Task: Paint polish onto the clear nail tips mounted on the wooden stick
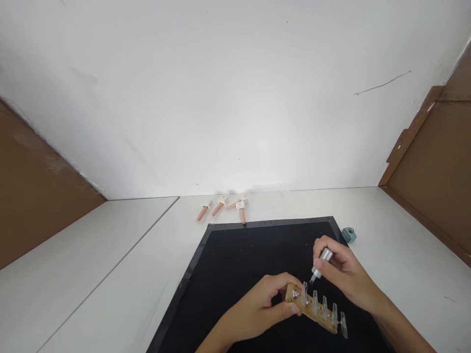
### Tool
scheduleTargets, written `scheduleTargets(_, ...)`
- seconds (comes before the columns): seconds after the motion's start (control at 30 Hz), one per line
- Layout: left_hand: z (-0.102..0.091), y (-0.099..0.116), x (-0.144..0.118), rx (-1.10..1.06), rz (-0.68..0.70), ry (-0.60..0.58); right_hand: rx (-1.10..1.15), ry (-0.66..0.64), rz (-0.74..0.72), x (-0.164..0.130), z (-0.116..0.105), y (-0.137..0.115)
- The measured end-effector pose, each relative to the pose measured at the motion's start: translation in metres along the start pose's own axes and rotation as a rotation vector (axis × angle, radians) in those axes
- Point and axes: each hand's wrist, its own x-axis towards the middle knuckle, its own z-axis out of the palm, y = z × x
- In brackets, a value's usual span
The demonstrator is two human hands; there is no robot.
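Observation:
My left hand (270, 306) grips the left end of a tan display stand (319, 317) between thumb and fingers. Several clear false nail tips (315, 302) stand in a row along it, and the rightmost one leans outward. In my right hand (340, 269) is a nail polish brush with a silver cap (326, 254), pinched between thumb and fingers. Its bristles point down to the left, at or very near the leftmost nail tip (304, 293); whether they touch I cannot tell. A teal bottle (349, 235) with an open neck stands beyond my right hand.
A black mat (250, 257) with grey taped edges lies on the white table (147, 274). Several pinkish tubes with white tops (241, 212) lie behind it. A white wall (235, 98) rises at the back, with brown cardboard panels (437, 176) at both sides.

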Motion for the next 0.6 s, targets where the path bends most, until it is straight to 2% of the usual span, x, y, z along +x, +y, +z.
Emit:
scheduleTargets(0.1,-0.0008,0.0003,0.0009,-0.006,0.009,0.002,0.002,-0.087,0.021,-0.0008,0.0013,-0.0019)
scheduleTargets(0.27,-0.0018,0.0009,0.0021,0.012,0.01,0.012,-0.011,0.035,0.052,0.0008,-0.0003,-0.0018)
scheduleTargets(0.43,-0.0007,-0.0011,0.0017,0.001,-0.003,0.0,-0.001,-0.085,0.046,0.0003,0.0017,-0.0016)
scheduleTargets(0.6,0.0003,-0.0015,0.0011,0.008,0.0,-0.001,-0.041,0.074,0.076,0.0015,0.0,0.0003)
